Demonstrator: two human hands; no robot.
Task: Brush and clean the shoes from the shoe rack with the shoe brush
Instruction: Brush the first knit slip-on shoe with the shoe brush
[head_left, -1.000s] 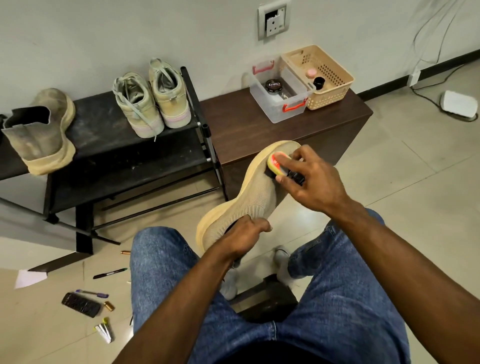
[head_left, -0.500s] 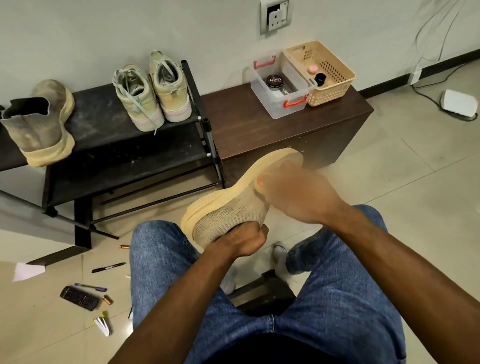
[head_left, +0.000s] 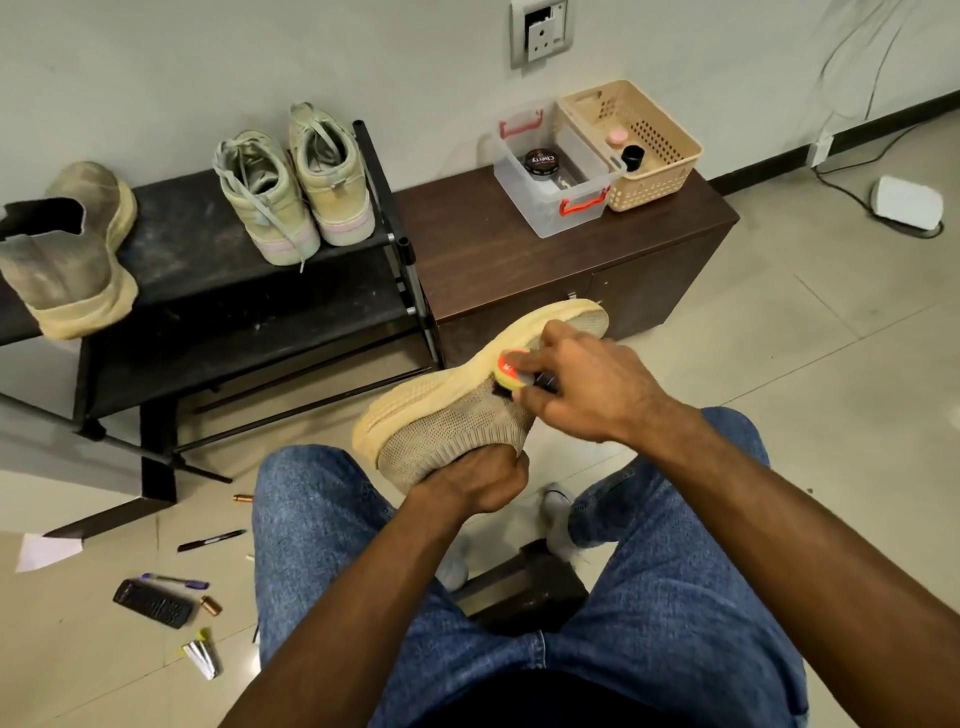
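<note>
Above the person's knees, the left hand (head_left: 475, 480) is gripping the heel end of a beige knit shoe (head_left: 457, 415) with a yellowish sole, and it's lying on its side with the toe pointing up-right toward the cabinet (head_left: 519, 260). The right hand (head_left: 582, 384) is clutching a yellow-and-orange shoe brush (head_left: 509, 370) and pressing it on the shoe's side. On the shoe rack (head_left: 208, 249), three more shoes are sitting: one boot (head_left: 67, 260) and two sneakers (head_left: 296, 182).

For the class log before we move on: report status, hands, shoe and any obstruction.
Left hand grips knit shoe at its opening. Right hand holds shoe brush on the shoe's side. Nothing in the way.
</note>
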